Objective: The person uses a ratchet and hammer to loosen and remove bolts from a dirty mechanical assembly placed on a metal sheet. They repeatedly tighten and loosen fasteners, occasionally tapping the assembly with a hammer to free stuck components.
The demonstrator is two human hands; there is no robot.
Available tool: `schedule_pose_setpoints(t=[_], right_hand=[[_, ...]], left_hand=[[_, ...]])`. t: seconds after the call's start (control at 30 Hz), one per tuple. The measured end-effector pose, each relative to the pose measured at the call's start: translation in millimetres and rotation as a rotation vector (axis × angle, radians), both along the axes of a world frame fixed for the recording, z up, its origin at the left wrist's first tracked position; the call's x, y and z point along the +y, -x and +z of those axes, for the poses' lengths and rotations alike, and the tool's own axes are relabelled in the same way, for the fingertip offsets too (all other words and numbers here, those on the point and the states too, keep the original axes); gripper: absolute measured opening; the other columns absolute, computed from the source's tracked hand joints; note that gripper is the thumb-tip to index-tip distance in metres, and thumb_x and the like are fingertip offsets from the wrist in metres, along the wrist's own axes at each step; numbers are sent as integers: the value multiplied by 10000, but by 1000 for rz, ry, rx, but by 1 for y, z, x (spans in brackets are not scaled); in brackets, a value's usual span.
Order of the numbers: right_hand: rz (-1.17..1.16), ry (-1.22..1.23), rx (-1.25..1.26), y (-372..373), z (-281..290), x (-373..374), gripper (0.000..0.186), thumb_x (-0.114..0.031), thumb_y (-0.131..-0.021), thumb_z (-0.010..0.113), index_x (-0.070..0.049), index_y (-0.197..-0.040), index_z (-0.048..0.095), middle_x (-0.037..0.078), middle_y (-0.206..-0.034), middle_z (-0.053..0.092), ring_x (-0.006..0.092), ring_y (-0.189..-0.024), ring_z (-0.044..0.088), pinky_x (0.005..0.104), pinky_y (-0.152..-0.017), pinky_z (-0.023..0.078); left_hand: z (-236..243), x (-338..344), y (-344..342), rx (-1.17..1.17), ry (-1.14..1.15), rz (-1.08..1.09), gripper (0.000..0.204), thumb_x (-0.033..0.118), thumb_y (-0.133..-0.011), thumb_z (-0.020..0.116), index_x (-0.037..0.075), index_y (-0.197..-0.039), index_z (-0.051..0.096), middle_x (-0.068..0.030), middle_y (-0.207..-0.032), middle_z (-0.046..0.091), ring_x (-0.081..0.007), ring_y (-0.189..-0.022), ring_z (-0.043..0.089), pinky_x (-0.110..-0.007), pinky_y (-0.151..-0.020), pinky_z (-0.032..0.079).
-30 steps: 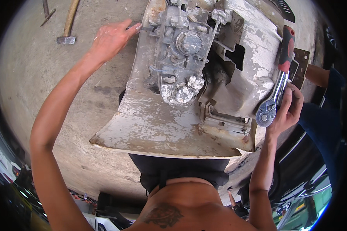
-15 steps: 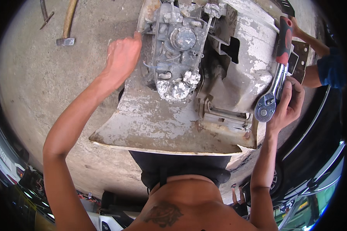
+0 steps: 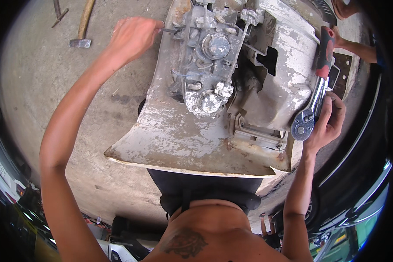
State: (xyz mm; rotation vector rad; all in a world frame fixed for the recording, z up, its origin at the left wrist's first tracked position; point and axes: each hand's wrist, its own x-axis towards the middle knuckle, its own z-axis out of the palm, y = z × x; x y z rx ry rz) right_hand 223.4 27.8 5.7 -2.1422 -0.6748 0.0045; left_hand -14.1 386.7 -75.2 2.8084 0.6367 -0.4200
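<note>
My left hand (image 3: pixel 133 38) is closed in a pinch at the left edge of a dusty metal casing (image 3: pixel 216 46). A thin dark piece shows just beyond its fingertips, but what they hold is hidden. The casing has round caps and thin wires, and it rests on a large pale panel (image 3: pixel 174 139) with flaking paint. At the panel's right side, my right hand (image 3: pixel 327 120) is closed around the steel shank of a ratchet wrench (image 3: pixel 312 105). The wrench's red and black grip points away from me, its round head toward me. Its shank partly covers another shiny metal piece.
On the concrete floor (image 3: pixel 100 87) at far left lies a wooden-handled hammer (image 3: pixel 81 43), beside another dark tool (image 3: pixel 58 14). Another person's arm (image 3: pixel 358 49) reaches in at far right, near a rusty perforated plate (image 3: pixel 344 72). A dark car (image 3: pixel 353 144) stands to the right.
My left hand has moved up and a little left along the casing's edge. The whole scene has shifted slightly right. The other person's blue sleeve has mostly left the view.
</note>
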Motion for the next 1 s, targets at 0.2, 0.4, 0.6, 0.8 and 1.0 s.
schedule_pose_setpoints(t=[0.2, 0.4, 0.6, 0.8, 1.0], right_hand=[[-4, 1, -4, -1, -2, -1, 178, -106, -1038, 614, 46, -1110, 673, 73, -1025, 689, 109, -928, 601, 259, -864, 476], [-3, -1, -6, -1, 0, 1, 174, -98, -1036, 611, 48, -1105, 675, 68, -1019, 689, 110, -921, 600, 260, -862, 476], [-2, 12, -7, -1, 0, 0, 174, -92, -1037, 605, 55, -1102, 672, 74, -1020, 689, 117, -929, 603, 264, -881, 472], [0, 17, -16, -1, 0, 0, 175, -85, -1036, 598, 61, -1097, 672, 81, -1027, 690, 126, -943, 604, 275, -907, 467], [-2, 9, -16, 0, -1, 1, 175, -84, -1035, 599, 61, -1096, 674, 80, -1032, 689, 124, -942, 604, 274, -903, 469]], left_hand=[[-7, 14, -2, -124, -155, -249, 234, 153, -998, 602, 52, -1172, 721, -160, -1038, 652, -379, -901, 672, -497, -786, 536], [-6, 20, -4, -209, -15, -149, 232, 168, -993, 627, 32, -1169, 696, -128, -1062, 583, -343, -1000, 603, -464, -845, 498], [-24, 23, 0, -282, 19, -108, 237, 173, -983, 637, 20, -1155, 689, -134, -1068, 578, -338, -1019, 589, -441, -857, 487], [-45, 20, 16, -387, 25, -27, 240, 177, -973, 656, 22, -1150, 700, -154, -1036, 629, -367, -981, 634, -461, -832, 497], [-53, -10, 42, -343, 8, 73, 238, 231, -1005, 633, 63, -1143, 729, -146, -893, 651, -387, -769, 659, -498, -724, 525]])
